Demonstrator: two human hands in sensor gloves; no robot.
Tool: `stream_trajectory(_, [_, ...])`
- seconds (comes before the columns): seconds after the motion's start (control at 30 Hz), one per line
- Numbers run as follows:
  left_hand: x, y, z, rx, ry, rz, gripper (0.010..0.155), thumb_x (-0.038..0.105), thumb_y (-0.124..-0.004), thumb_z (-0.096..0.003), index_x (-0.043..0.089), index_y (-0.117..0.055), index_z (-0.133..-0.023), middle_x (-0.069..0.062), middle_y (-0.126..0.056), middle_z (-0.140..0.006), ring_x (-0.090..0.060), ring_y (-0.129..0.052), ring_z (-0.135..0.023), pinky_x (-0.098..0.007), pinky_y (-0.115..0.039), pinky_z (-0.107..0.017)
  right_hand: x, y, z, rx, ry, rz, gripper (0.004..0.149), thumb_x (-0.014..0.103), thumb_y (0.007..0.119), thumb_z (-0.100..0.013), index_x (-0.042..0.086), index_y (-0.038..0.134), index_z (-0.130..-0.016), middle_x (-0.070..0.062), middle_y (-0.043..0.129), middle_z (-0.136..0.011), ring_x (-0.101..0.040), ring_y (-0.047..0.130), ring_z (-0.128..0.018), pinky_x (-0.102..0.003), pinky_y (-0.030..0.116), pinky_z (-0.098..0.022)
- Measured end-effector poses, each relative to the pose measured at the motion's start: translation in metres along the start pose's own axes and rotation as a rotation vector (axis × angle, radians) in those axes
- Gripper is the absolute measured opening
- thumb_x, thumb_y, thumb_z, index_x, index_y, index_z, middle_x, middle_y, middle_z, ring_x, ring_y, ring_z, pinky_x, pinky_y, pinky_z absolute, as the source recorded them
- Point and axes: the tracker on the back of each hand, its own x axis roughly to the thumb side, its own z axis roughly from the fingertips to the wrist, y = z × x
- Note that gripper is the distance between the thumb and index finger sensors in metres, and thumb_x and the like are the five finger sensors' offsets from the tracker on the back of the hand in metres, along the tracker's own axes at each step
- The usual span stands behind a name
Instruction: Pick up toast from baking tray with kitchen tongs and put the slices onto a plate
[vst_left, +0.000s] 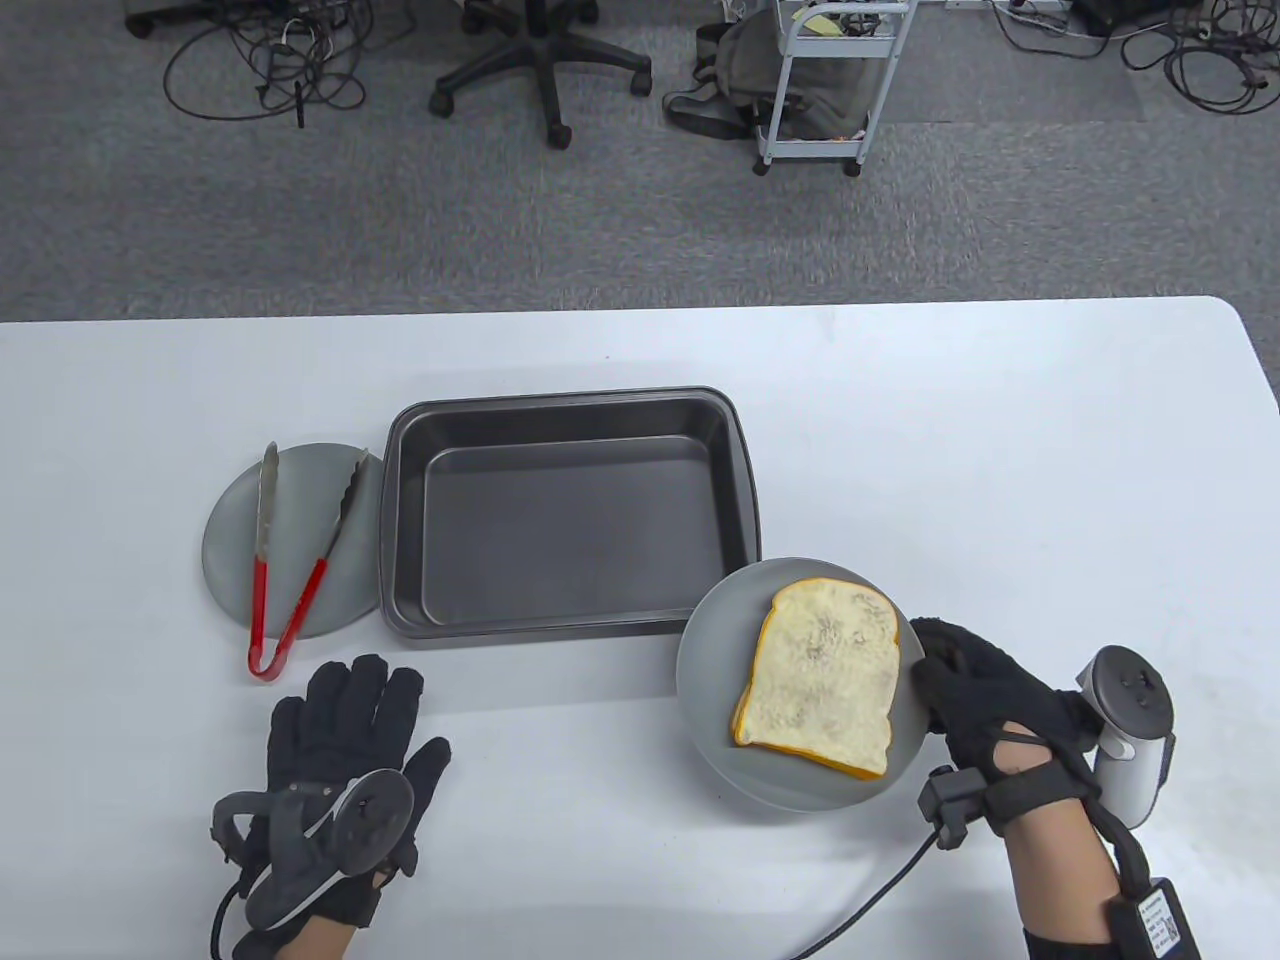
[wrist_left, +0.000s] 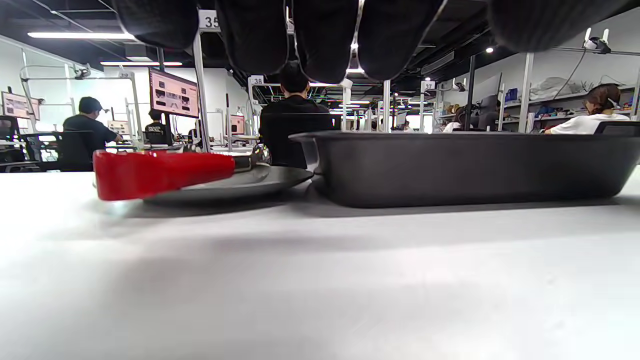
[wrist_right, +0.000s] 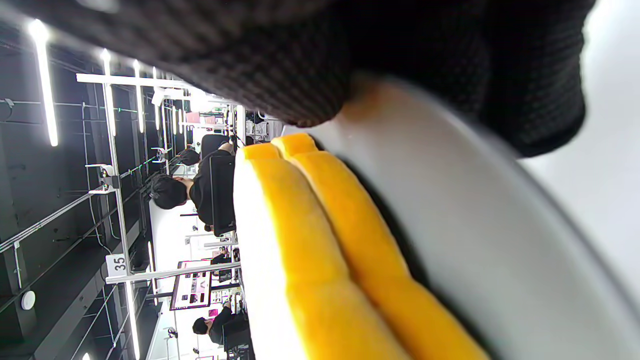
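Observation:
The dark baking tray (vst_left: 400, 520) sits in the middle of the white table with nothing in it; the left wrist view shows its side wall (wrist_left: 470, 167). Two stacked toast slices (vst_left: 820, 680) with yellow crusts (wrist_right: 310, 250) lie on a grey plate (vst_left: 715, 650) at the tray's front right corner. My right hand (vst_left: 935, 665) pinches this plate's right rim (wrist_right: 475, 240). The red-handled tongs (vst_left: 312, 585) lie spread on a second grey plate (vst_left: 230, 540) left of the tray, red handles toward me (wrist_left: 160, 172). My left hand (vst_left: 350, 705) rests flat on the table just in front of them.
Beyond the table's far edge are an office chair (vst_left: 545, 60), a white cart (vst_left: 825, 90) and loose cables on the carpet. Seated people at desks show in the wrist views' background. A cable (vst_left: 860, 900) runs from my right wrist across the table's front.

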Motion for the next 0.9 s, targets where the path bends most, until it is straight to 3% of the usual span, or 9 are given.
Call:
stream_trajectory(0.4, [0.002, -0.009, -0.005, 0.013, -0.016, -0.087, 0.076, 0.073, -0.064, -0.0403, 0.036, -0.061, -0.106, -0.001, -0.063, -0.118, -0.042, -0.060, -0.109, -0.070, -0.052, -0.076, 0.000, 0.001, -0.002, -0.010, -0.002, 0.029, 0.051, 0.020, 0.085, -0.043, 0.004, 0.079, -0.091, -0.022, 0.102, -0.069, -0.036, 0.114, -0.043, -0.056, 0.095, -0.040])
stream_trajectory(0.9, [0.002, -0.010, -0.008, -0.015, -0.005, -0.095, 0.077, 0.074, -0.065, -0.0396, 0.035, -0.061, -0.106, -0.003, -0.067, -0.115, -0.042, -0.061, -0.108, -0.071, -0.052, -0.076, 0.006, 0.001, -0.011, -0.014, -0.001, 0.086, 0.049, 0.020, 0.084, -0.043, 0.005, 0.080, -0.090, -0.021, 0.102, -0.069, -0.037, 0.113, -0.042, -0.056, 0.093, -0.040])
